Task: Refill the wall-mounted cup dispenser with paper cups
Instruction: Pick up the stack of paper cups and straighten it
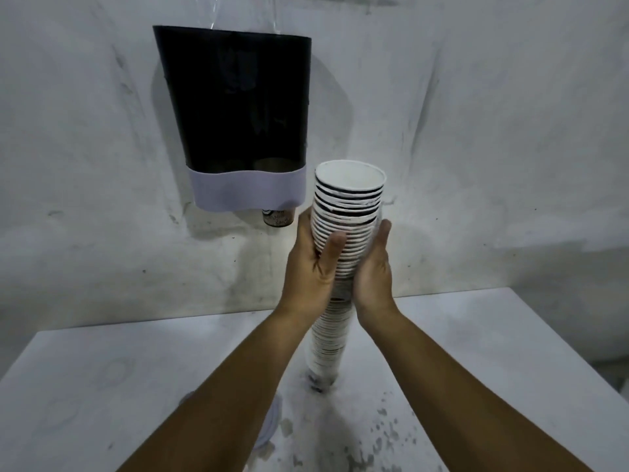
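A tall stack of white paper cups (pixel 350 195) stands upright, its foot near the white table (pixel 102 369). My left hand (pixel 311 260) grips the stack's upper part from the left, thumb across the front. My right hand (pixel 372 267) holds it from the right, fingers behind the cups. The black wall-mounted cup dispenser (pixel 238 97) with a pale lower band hangs up and to the left of the stack. A dark cup bottom (pixel 277 218) pokes out below the band. Clear plastic film (pixel 238 11) rises above the dispenser's top.
A stained grey wall (pixel 476 131) runs behind everything. The table's right edge falls away at the far right. A pale round object (pixel 272 424) shows partly under my left forearm. Dark specks dot the table near the front right.
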